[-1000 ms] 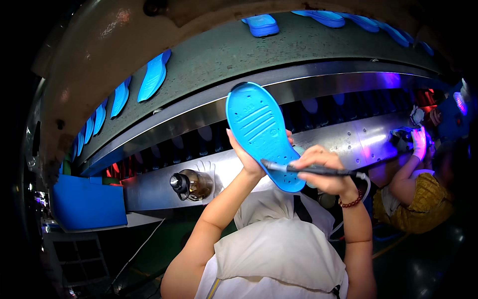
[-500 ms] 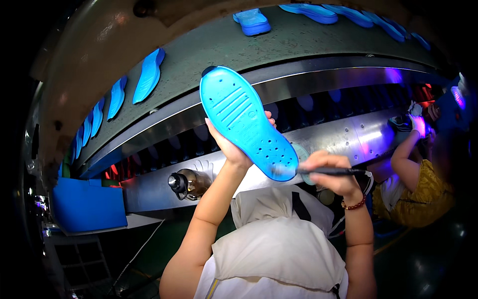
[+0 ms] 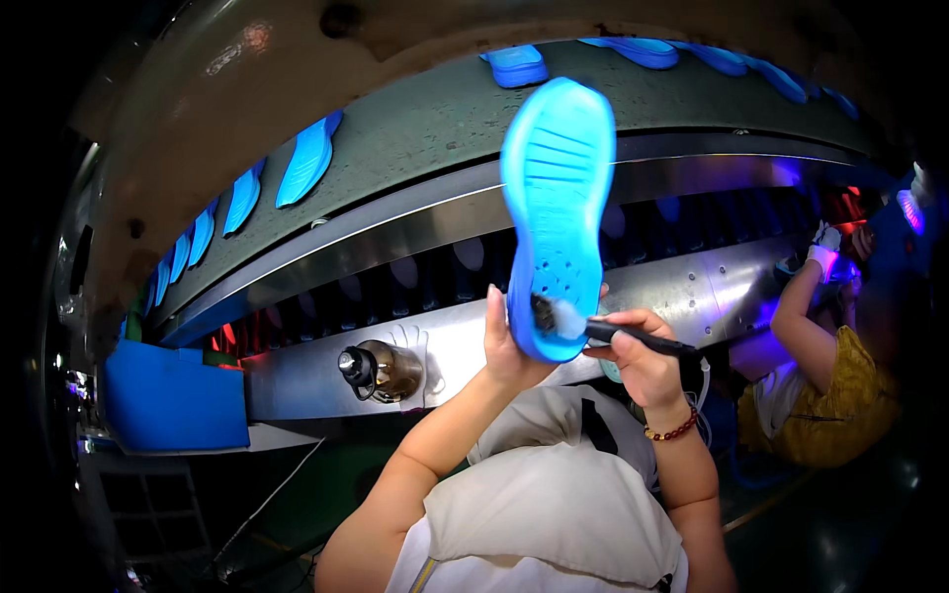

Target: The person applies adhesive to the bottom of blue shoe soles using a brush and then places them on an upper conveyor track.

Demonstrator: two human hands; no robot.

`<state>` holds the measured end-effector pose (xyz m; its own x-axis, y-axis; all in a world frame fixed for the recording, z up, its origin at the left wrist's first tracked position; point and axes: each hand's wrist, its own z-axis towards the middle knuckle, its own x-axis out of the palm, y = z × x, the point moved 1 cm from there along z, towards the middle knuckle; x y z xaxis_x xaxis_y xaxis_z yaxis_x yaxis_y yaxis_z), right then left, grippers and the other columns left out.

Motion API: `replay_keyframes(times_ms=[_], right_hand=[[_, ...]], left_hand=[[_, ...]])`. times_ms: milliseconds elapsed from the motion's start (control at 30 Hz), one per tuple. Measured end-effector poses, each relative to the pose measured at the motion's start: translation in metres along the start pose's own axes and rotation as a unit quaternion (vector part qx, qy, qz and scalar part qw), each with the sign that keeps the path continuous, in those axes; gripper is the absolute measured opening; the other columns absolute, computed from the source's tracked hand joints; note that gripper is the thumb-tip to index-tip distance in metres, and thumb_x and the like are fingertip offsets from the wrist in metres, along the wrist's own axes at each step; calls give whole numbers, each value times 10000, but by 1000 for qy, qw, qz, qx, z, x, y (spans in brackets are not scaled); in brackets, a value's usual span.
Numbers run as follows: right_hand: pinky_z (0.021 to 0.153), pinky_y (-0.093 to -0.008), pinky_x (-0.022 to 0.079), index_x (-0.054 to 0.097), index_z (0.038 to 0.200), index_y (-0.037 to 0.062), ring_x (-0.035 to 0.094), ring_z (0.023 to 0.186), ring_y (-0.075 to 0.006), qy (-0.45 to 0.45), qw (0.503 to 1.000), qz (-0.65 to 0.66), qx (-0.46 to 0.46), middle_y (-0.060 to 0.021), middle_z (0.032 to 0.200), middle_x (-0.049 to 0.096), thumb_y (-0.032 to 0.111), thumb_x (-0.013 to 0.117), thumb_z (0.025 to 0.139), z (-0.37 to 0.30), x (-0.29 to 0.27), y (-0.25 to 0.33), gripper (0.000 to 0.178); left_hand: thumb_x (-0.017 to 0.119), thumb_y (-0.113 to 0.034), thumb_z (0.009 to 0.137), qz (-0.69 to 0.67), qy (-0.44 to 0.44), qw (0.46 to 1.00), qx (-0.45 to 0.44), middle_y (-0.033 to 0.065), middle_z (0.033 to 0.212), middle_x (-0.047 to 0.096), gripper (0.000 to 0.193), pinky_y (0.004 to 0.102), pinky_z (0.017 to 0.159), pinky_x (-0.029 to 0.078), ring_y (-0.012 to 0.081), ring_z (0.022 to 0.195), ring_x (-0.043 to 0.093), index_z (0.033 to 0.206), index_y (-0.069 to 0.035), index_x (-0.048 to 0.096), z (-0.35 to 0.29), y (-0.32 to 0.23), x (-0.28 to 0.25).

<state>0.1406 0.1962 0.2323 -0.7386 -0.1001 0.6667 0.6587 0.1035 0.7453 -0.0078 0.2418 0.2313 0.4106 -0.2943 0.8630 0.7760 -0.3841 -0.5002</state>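
A bright blue shoe sole [image 3: 560, 212] with a raised rim, ridges and small holes stands tilted up in front of me. My left hand [image 3: 514, 346] is closed around its lower end, with the thumb along the left rim. Between the fingers of my right hand [image 3: 643, 361] is a black-handled brush [image 3: 633, 336]. Its bristles, dark with a whitish part, touch the inner face of the sole near the lower end. A red bead bracelet circles my right wrist.
Beyond a metal rail, several blue soles [image 3: 309, 158] lie on a dark green conveyor belt [image 3: 415, 138]. A brownish bottle [image 3: 381, 371] stands on the metal ledge [image 3: 306, 381]. A blue box [image 3: 178, 395] is at the left; another person [image 3: 830, 366] works at the right.
The sole has turned more upright and moved right, now showing its rimmed face. My left hand has shifted to its lower end. The right hand with the brush has moved slightly left and down.
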Motion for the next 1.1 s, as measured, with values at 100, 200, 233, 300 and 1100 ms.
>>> replay_keyframes(times_ms=[100, 200, 233, 300, 1100], right_hand=[[704, -230, 477, 607, 943, -23, 592, 790, -120, 50, 965, -249, 70, -106, 907, 631, -9, 620, 742, -8, 8, 16, 201], [747, -267, 474, 638, 910, -7, 609, 829, -149, 262, 899, -350, 31, -111, 911, 644, -28, 645, 695, -8, 2, 37, 216], [754, -270, 474, 637, 899, -5, 617, 838, -176, 271, 887, -375, -19, -127, 913, 642, -27, 644, 694, -8, 2, 38, 207], [757, -280, 478, 633, 890, -2, 623, 843, -211, 109, 923, -367, 38, -137, 903, 642, -31, 636, 696, -9, 7, 46, 197], [783, -287, 481, 632, 910, 41, 613, 891, -210, 325, 781, -531, -47, -99, 938, 637, 19, 627, 725, -12, -20, 68, 186]], left_hand=[[299, -432, 866, -27, -28, 998, -52, 183, 1194, 477, 568, 451, 911, 384, 324, 1053, 502, 1267, -35, 365, 3, -3, -51], [377, -358, 848, -5, -19, 994, -103, 174, 1157, 507, 524, 405, 886, 413, 294, 1010, 533, 1242, -13, 388, 3, -12, -48], [402, -335, 843, 8, 13, 992, -126, 166, 1149, 513, 509, 386, 890, 411, 278, 1013, 532, 1237, -13, 392, 3, -16, -42], [455, -310, 829, 47, 55, 978, -197, 169, 1150, 508, 512, 342, 894, 402, 251, 1025, 520, 1233, 0, 398, 4, -23, -42], [529, -512, 741, 292, -87, 867, -395, 189, 1132, 516, 703, 352, 809, 454, 263, 954, 548, 1209, 4, 441, -1, -50, -26]])
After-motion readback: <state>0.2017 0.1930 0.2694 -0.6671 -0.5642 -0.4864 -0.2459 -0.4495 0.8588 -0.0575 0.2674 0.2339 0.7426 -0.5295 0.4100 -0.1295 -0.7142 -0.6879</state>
